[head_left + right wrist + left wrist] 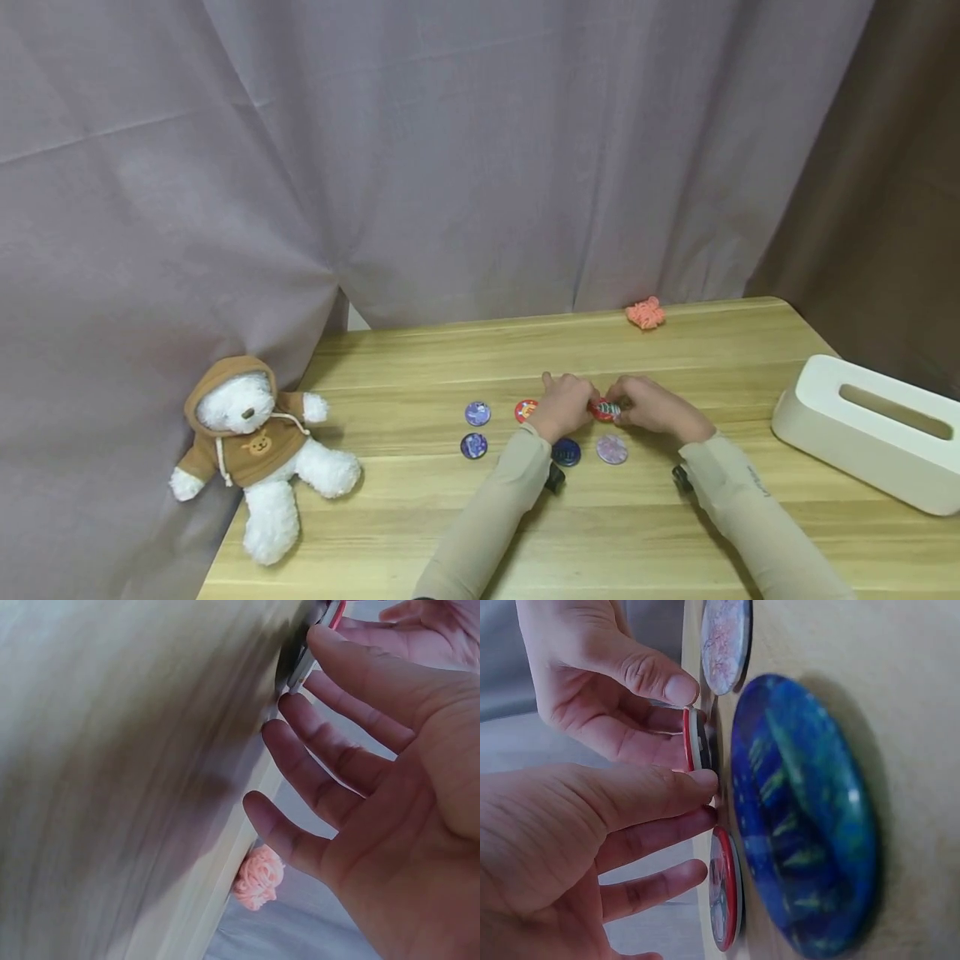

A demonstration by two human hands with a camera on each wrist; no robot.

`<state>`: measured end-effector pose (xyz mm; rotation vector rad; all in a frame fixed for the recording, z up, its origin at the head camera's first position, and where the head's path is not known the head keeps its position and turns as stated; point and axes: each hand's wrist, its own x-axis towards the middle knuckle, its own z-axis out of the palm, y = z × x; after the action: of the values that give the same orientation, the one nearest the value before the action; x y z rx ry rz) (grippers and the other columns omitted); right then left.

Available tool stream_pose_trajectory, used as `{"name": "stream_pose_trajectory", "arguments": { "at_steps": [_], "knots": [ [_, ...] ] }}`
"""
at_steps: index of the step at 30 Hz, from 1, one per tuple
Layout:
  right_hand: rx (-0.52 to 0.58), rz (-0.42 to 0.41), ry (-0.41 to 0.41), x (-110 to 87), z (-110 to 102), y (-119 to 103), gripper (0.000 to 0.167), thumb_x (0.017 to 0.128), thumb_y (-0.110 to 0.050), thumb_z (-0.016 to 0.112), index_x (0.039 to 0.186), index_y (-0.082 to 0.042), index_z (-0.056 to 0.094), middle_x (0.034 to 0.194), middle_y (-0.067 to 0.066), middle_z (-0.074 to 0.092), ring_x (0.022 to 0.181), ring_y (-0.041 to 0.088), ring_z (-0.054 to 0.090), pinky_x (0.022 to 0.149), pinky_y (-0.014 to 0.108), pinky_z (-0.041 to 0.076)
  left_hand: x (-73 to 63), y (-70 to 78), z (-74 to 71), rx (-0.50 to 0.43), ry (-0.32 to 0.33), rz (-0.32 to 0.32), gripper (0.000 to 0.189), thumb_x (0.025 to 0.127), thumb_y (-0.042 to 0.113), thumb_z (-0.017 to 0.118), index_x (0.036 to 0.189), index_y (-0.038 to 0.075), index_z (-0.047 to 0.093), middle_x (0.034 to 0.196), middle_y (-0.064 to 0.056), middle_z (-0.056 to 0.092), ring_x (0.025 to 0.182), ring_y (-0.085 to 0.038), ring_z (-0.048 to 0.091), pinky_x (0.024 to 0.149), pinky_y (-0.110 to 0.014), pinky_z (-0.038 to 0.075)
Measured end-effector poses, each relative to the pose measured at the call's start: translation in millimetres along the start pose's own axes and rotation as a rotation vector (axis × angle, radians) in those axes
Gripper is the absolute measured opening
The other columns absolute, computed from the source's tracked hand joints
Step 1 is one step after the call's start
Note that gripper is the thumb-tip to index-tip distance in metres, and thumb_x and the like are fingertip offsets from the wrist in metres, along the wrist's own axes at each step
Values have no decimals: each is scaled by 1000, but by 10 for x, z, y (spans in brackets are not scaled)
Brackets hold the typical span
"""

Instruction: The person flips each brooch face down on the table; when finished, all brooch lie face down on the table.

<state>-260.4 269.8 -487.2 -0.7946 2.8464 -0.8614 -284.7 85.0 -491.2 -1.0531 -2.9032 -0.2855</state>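
The blue disc [806, 817] looks glossy; the table [390, 500] wooden; the curtain [465, 167] cloth

White box [832, 425] cut off at right, red-orange badge [526, 409] partly behind left hand [566, 405], sleeve lettering [758, 481] blurred

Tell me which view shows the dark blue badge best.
Left wrist: the dark blue badge is close, its patterned face large. The head view shows it small, beside the left sleeve; the right wrist, not at all.
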Motion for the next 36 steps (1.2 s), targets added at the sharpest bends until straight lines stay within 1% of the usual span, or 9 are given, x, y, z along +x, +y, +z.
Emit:
{"name": "stream_pose_trajectory", "arguments": {
  "at_steps": [3, 8, 12, 14, 16, 21, 26, 32, 36],
  "knots": [
    [20, 3, -1, -9, -36, 1, 18, 78, 4, 76, 95, 3, 73, 91, 8, 69, 84, 23, 62, 76, 41, 51, -2, -9, -28, -20, -1, 5, 16, 79, 15, 81, 86, 29, 80, 93, 15, 74, 91, -10, 64, 98, -58, 38],
    [44, 28, -12, -29, -106, 9, 11, 83, 0, 73, 94, -1, 75, 90, 4, 71, 81, 17, 61, 74, 38, 51, 0, -19, -51, -43, -11, 12, 16, 86, 18, 78, 95, 31, 82, 102, 15, 75, 97, -10, 68, 102, -64, 36],
    [42, 46, -7, -35, -140, 18, 10, 90, -4, 69, 96, -4, 76, 93, 3, 73, 85, 17, 64, 79, 43, 52, 9, -34, -76, -20, 7, 11, 11, 91, 26, 75, 96, 32, 82, 101, 16, 75, 92, -8, 67, 99, -56, 37],
    [34, 57, 6, -30, -146, 16, 11, 93, -4, 67, 98, -4, 77, 93, 2, 74, 86, 17, 65, 81, 45, 52, 16, -42, -94, -9, 21, 12, 11, 92, 26, 74, 95, 32, 82, 100, 16, 75, 89, -8, 66, 96, -52, 37],
    [32, 57, 18, -24, -150, 10, 11, 94, -4, 66, 99, -3, 76, 91, 3, 74, 83, 17, 64, 79, 44, 52, 21, -46, -113, -3, 33, 10, 11, 92, 25, 73, 94, 32, 82, 100, 16, 75, 88, -7, 65, 93, -49, 37],
    [28, 74, 50, -8, -134, -21, 9, 93, -2, 67, 97, -2, 75, 86, 2, 73, 73, 13, 58, 72, 39, 50, 16, -43, -145, -3, 66, 2, 11, 92, 26, 74, 94, 32, 82, 97, 15, 75, 84, -7, 65, 84, -41, 37],
    [40, 95, 68, -7, -105, -24, 5, 91, -2, 68, 93, -2, 72, 81, 1, 70, 68, 12, 54, 67, 35, 47, -1, -39, -154, -40, 87, -11, 11, 93, 27, 73, 97, 32, 82, 97, 15, 76, 82, -4, 64, 78, -36, 36],
    [40, 101, 98, -21, -79, -10, 14, 89, 1, 66, 102, 2, 71, 71, -2, 63, 62, 12, 52, 61, 31, 44, -4, -25, -159, -60, 99, -15, 10, 94, 26, 72, 98, 27, 81, 97, 13, 76, 86, -7, 67, 80, -36, 40],
    [59, 103, 93, -30, -57, -1, 17, 88, 1, 68, 104, 4, 68, 67, -3, 58, 58, 11, 50, 55, 28, 42, -14, -17, -135, -76, 94, -17, 9, 94, 25, 72, 96, 26, 81, 95, 13, 76, 87, -7, 67, 83, -38, 42]
  ]
}}
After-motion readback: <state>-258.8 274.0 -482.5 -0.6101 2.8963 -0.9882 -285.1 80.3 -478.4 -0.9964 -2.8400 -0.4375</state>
